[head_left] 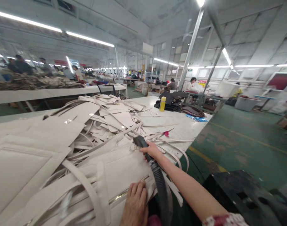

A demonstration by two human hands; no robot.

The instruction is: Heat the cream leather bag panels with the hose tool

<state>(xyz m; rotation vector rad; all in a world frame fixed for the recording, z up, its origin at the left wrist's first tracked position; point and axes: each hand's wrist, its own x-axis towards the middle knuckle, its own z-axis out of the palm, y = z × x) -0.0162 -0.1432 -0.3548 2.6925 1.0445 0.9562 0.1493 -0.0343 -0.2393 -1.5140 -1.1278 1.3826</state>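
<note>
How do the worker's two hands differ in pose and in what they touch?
The right hand reaches farther out and curls round the dark hose. The left hand lies close in, flat on the cream bag panel. The right hand grips, while the left hand only rests. Both are bare.

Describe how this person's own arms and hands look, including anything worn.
Both hands are bare: no gloves on the left hand or the right hand. The right forearm is uncovered, with no watch or bracelet showing at the wrist. Near the bottom edge, a sleeve in a red and white pattern begins. Of the left arm, only the hand is in view.
</note>
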